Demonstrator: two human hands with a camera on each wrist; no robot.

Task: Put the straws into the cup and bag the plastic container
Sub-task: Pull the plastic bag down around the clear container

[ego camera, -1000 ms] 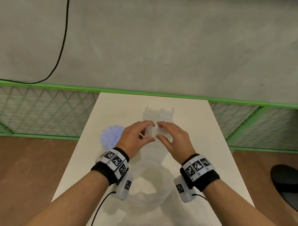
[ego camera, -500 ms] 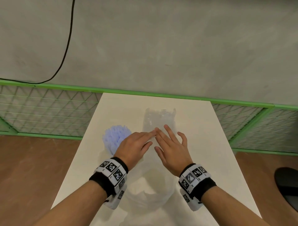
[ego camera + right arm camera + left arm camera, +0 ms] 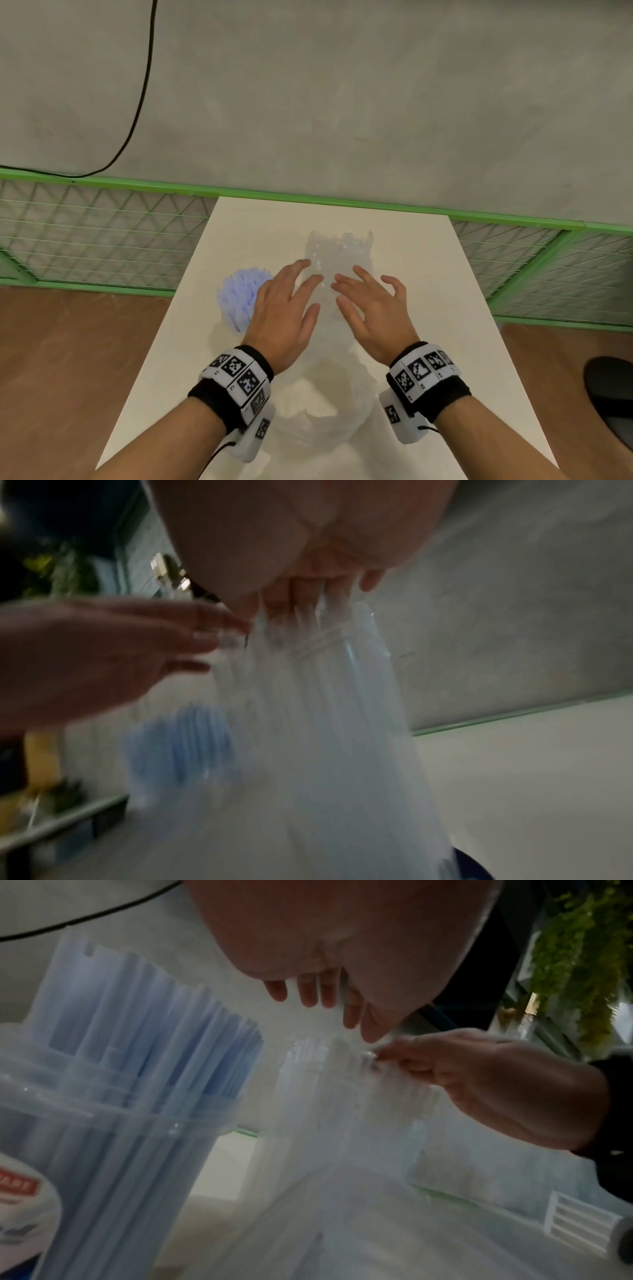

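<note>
A clear plastic bag [image 3: 337, 250] stands upright in the middle of the white table [image 3: 428, 274]. A clear plastic container [image 3: 322, 411] lies in its lower part, between my wrists. Blue straws [image 3: 239, 294] stand bunched in a clear cup [image 3: 103, 1150] just left of the bag. My left hand [image 3: 308, 287] and right hand [image 3: 346, 291] hover side by side over the bag's upper part, fingers straight and spread. In the left wrist view the right hand's fingertips [image 3: 380, 1056] touch the bag's top edge [image 3: 342, 1047]. Neither hand holds anything.
A green-framed wire fence [image 3: 102, 236] runs behind the table, below a grey wall with a black cable [image 3: 137, 102]. Wooden floor lies on both sides. A dark object [image 3: 613, 401] sits on the floor at the right.
A second ago both hands pinched the bag's top between curled fingers. They have let go, the fingers have straightened and the hands have drawn slightly apart and back.
</note>
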